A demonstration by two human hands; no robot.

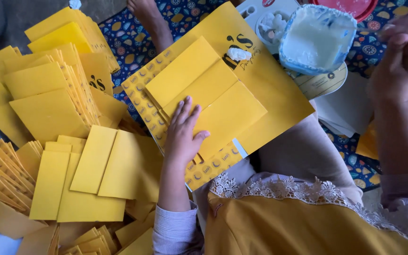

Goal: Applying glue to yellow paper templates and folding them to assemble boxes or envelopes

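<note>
My left hand [183,130] lies flat, fingers apart, on a folded yellow paper sheet [213,101] that rests on a larger yellow printed sheet [270,85] across my lap. A small white dab of paste [238,54] sits near the folded sheet's top edge. My right hand [402,56] is raised at the right, blurred, with the fingers curled; whether it holds anything cannot be made out. A light blue tub of white paste [317,38] stands just left of that hand.
Stacks of folded yellow paper envelopes [48,94] spread over the left side, with more flat ones [95,170] below. A bare foot [149,19] rests on the blue patterned mat [133,42]. White sheets [341,113] and a red lid [350,7] lie near the tub.
</note>
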